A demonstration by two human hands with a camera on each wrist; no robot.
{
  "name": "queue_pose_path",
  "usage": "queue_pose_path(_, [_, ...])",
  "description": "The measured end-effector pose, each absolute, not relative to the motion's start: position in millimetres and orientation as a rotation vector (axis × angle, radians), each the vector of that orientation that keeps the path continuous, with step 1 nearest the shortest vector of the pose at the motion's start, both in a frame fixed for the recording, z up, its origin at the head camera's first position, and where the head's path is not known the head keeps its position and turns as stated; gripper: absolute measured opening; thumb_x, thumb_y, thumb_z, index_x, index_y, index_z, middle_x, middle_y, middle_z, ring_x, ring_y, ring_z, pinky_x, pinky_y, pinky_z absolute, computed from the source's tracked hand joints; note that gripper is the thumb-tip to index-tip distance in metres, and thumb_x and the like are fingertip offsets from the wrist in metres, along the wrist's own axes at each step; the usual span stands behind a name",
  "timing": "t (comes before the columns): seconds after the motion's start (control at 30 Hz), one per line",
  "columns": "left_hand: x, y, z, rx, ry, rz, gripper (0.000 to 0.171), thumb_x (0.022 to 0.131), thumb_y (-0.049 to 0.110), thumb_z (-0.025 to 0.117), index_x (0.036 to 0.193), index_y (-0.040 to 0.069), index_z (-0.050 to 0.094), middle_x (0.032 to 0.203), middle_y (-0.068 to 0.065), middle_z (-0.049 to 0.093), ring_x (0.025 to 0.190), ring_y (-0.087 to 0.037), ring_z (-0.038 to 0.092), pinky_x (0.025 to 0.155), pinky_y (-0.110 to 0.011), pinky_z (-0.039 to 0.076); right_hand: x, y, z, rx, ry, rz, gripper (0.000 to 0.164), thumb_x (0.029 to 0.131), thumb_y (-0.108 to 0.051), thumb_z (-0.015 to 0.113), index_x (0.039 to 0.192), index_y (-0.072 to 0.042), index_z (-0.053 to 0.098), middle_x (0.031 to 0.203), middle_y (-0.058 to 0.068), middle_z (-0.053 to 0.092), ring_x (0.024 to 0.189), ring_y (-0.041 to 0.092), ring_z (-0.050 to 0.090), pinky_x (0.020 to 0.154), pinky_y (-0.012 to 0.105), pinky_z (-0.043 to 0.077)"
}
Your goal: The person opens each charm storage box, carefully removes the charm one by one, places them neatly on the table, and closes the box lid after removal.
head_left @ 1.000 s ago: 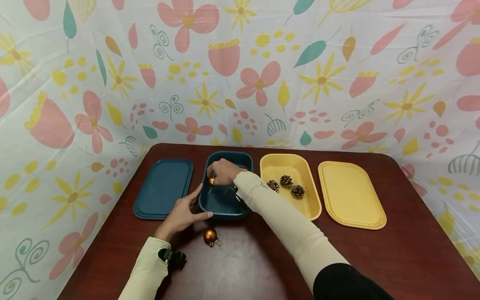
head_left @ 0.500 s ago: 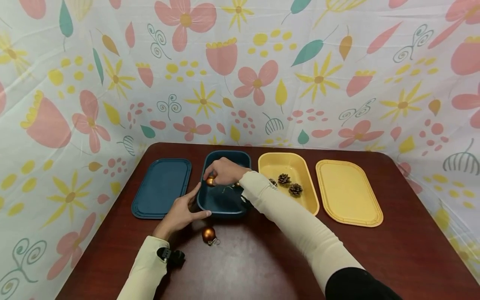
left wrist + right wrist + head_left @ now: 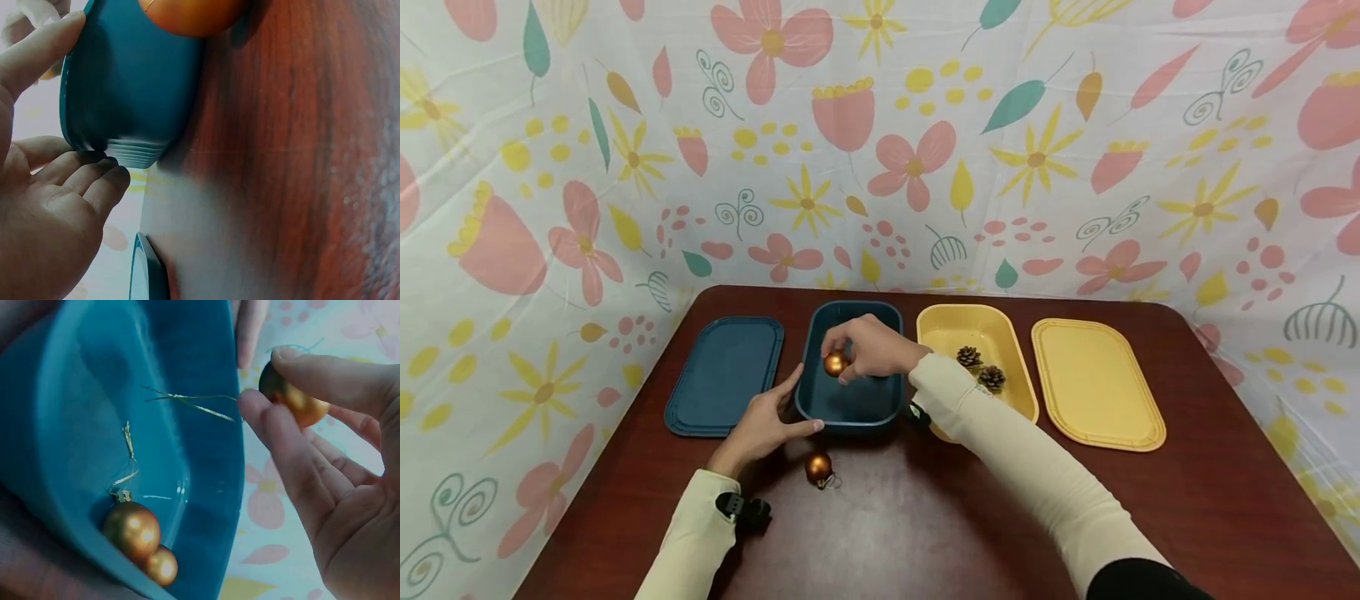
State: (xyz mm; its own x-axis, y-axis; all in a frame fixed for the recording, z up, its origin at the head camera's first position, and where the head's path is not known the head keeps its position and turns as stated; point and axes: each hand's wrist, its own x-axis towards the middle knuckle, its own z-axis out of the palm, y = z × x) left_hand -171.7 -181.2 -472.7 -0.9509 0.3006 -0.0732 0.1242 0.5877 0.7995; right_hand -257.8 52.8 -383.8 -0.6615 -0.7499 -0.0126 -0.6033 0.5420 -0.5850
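The thumb and fingers of my right hand (image 3: 872, 346) pinch a copper-gold Christmas bauble (image 3: 837, 362) over the blue box (image 3: 850, 408). Gold string (image 3: 187, 399) stretches from beside the fingertips. Two more baubles lie at the bottom of the box in the right wrist view, a larger one (image 3: 132, 531) and a smaller one (image 3: 161, 565). My left hand (image 3: 762, 427) spans the box's near left corner. Its thumb lies along the front rim, and its extended fingers touch the left side. A copper bauble (image 3: 818, 468) with a wire hook rests on the table in front.
A blue lid (image 3: 726, 375) lies flat left of the blue box. To the right stands a yellow box (image 3: 977, 321) with pine cones (image 3: 991, 378), partly behind my right sleeve. A yellow lid (image 3: 1097, 383) lies farther right. Patterned cloth hangs behind the brown table (image 3: 925, 533).
My right hand has shifted to the right over the blue box with the bauble in its fingers, and more of that bauble shows now. My left hand has stayed at the box's corner.
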Motion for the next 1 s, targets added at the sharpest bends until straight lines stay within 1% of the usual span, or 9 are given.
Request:
queue_pose_path(0.17, [-172.4,-180.5,-473.8,0.359,2.613,1.294,0.104,0.083,0.047,0.08,0.162,0.024,0.018,0.167,-0.012,0.023,0.148,-0.037,0.037,0.114,-0.055,0.041,-247.0,67.3,-387.4,-1.159,2.542,-0.909,0.035,0.085,-0.015,0.082,0.119,-0.017,0.071,0.115,0.004,0.07,0.084,0.011,0.067,0.079,0.026,0.058])
queue_pose_path(0.33, [-171.8,-181.5,-474.6,0.355,2.611,1.293,0.103,0.083,0.047,0.08,0.162,0.025,0.018,0.168,-0.01,0.022,0.148,-0.037,0.037,0.113,-0.055,0.042,-237.9,80.7,-391.0,-1.177,2.523,-1.063,0.036,0.088,-0.019,0.079,0.122,-0.012,0.07,0.116,0.004,0.071,0.09,0.012,0.07,0.083,0.028,0.059])
queue_pose_path(0.4, [-172.0,-181.9,-474.7,0.356,2.613,1.294,0.103,0.083,0.047,0.08,0.162,0.025,0.018,0.168,-0.011,0.022,0.148,-0.037,0.038,0.113,-0.056,0.041,-233.9,84.7,-391.1,-1.165,2.515,-1.125,0.037,0.088,-0.021,0.079,0.123,-0.01,0.07,0.118,0.003,0.071,0.091,0.012,0.07,0.082,0.028,0.059])
queue_pose_path(0.53, [-173.1,-182.1,-474.4,0.361,2.61,1.294,0.103,0.083,0.048,0.08,0.162,0.027,0.017,0.168,-0.01,0.021,0.148,-0.037,0.036,0.114,-0.056,0.041,-224.9,91.1,-391.1,-1.117,2.528,-1.209,0.035,0.089,-0.023,0.078,0.121,-0.012,0.071,0.116,0.001,0.071,0.089,0.009,0.066,0.077,0.025,0.057])
queue_pose_path(0.63, [-173.9,-182.1,-474.3,0.362,2.601,1.304,0.103,0.083,0.047,0.08,0.162,0.028,0.017,0.168,-0.009,0.02,0.149,-0.036,0.035,0.114,-0.056,0.04,-218.4,93.6,-391.2,-1.092,2.524,-1.266,0.032,0.09,-0.023,0.077,0.12,-0.014,0.072,0.112,0.0,0.071,0.086,0.01,0.064,0.074,0.027,0.057])
queue_pose_path(0.77, [-174.6,-182.4,-473.7,0.361,2.604,1.31,0.103,0.083,0.046,0.08,0.162,0.028,0.017,0.168,-0.01,0.022,0.149,-0.035,0.036,0.115,-0.056,0.04,-209.5,95.1,-389.5,-1.046,2.459,-1.384,0.03,0.092,-0.022,0.075,0.12,-0.014,0.072,0.11,0.002,0.07,0.087,0.013,0.064,0.075,0.03,0.057])
queue_pose_path(0.9, [-173.4,-182.1,-473.3,0.355,2.613,1.297,0.103,0.083,0.047,0.08,0.162,0.027,0.018,0.167,-0.01,0.023,0.149,-0.035,0.037,0.114,-0.056,0.04,-199.5,97.5,-390.1,-0.987,2.37,-1.484,0.027,0.093,-0.02,0.073,0.12,-0.012,0.073,0.109,0.004,0.069,0.088,0.018,0.066,0.074,0.03,0.057])
queue_pose_path(1.0, [-172.3,-181.7,-473.3,0.347,2.618,1.288,0.103,0.082,0.047,0.081,0.162,0.027,0.018,0.167,-0.01,0.024,0.148,-0.036,0.037,0.115,-0.056,0.04,-190.4,99.6,-391.0,-0.969,2.288,-1.536,0.028,0.094,-0.016,0.071,0.122,-0.01,0.071,0.108,0.009,0.07,0.086,0.027,0.068,0.074,0.037,0.059])
